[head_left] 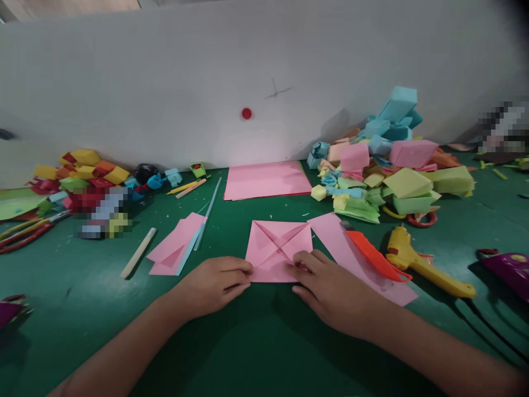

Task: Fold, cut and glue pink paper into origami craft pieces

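A pink square of paper point(278, 245) with diagonal creases lies on the green table point(264, 342) in front of me. My left hand point(212, 284) pinches its near left corner with curled fingers. My right hand point(330, 286) presses on its near right edge, fingers bent onto the sheet. A second pink sheet point(351, 253) lies just to the right, partly under my right hand.
A stack of pink sheets point(266, 180) lies farther back. Folded paper pieces pile up at the right point(392, 165) and left point(82, 176). An orange cutter point(372, 255), a yellow glue gun point(417, 262), a white stick point(138, 252), pink scraps point(176, 245) and red-handled scissors point(25, 234) lie around.
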### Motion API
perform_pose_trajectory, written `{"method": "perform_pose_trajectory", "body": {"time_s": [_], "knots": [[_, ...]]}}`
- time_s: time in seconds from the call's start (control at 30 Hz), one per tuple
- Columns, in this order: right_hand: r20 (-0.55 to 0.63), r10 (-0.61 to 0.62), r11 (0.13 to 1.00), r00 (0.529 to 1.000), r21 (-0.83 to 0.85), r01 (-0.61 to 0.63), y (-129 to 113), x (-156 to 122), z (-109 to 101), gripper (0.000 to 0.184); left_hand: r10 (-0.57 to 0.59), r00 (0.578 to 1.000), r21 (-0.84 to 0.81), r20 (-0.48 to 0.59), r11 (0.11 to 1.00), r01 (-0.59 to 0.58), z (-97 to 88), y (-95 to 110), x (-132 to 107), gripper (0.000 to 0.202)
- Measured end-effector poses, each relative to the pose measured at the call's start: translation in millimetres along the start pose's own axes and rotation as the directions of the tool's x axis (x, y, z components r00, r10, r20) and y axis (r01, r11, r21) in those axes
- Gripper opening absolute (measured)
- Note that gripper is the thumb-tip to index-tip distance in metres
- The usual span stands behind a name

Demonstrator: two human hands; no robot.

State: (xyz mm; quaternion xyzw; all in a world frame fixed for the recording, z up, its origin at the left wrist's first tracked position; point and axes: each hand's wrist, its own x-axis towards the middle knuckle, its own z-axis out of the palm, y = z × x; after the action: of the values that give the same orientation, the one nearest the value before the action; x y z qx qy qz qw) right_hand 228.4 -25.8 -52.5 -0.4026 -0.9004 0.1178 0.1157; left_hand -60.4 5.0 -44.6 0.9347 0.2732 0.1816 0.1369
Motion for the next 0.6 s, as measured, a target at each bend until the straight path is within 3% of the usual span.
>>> {"method": "perform_pose_trajectory", "body": {"time_s": [0.27, 0.4, 0.6], "knots": [[-0.034, -0.004, 0.991, 0.999, -0.132, 0.0, -4.7, -3.8, 5.1, 0.034, 0.039, 0.999, 0.051, -0.029, 0.998, -0.038, 1.9, -2.2, -1.6, 0.019], [-0.003, 0.009, 0.981, 1.0, -0.193, -0.009, -8.6, -4.4, 3.4, 0.038, -0.006, 0.998, 0.006, -0.055, 1.0, 0.006, -0.4, -3.3, -0.3, 0.014], [0.002, 0.009, 0.969, 1.0, -0.246, -0.008, -12.5, -6.6, 3.7, 0.039, -0.048, 0.999, -0.101, 0.016, 0.994, 0.05, -8.3, -9.9, 0.5, 0.019]]}}
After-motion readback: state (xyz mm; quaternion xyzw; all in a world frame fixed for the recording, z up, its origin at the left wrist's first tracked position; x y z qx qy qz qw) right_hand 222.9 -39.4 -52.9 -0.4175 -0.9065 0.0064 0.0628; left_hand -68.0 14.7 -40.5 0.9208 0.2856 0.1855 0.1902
